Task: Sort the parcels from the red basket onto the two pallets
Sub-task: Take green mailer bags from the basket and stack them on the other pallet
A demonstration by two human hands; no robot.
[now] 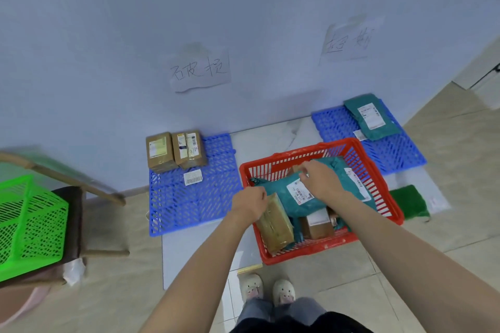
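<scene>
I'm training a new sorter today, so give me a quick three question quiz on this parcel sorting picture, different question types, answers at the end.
1. True or false: two brown boxes stand side by side on the left pallet.
2. Which parcel lies on the right pallet? A) a brown box B) a teal mailer bag C) a white envelope
3. Fill in: the left hand holds a brown ___ at the rim of the red basket.

Key: 1 true; 2 B; 3 box. The right hand is on a teal bag in the basket.
</scene>
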